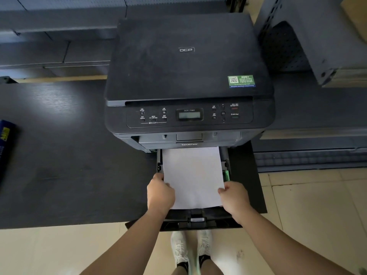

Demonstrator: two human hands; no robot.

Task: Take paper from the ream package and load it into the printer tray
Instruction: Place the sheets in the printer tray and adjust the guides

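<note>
A dark printer (186, 72) stands on a black table, its paper tray (206, 217) pulled out toward me over the table's front edge. A white stack of paper (192, 175) lies in the tray, its far end under the printer body. My left hand (159, 192) grips the paper's left edge. At the right edge, near the front corner, my right hand (234, 197) holds the same stack. The blue ream package (6, 139) is only partly visible at the far left edge of the table.
The black table (69, 155) stretches to the left of the printer. Grey perforated metal shelving (309, 36) stands at the right rear. A green paper guide (226, 174) shows on the tray's right side. Below are a tiled floor and my shoes (190, 253).
</note>
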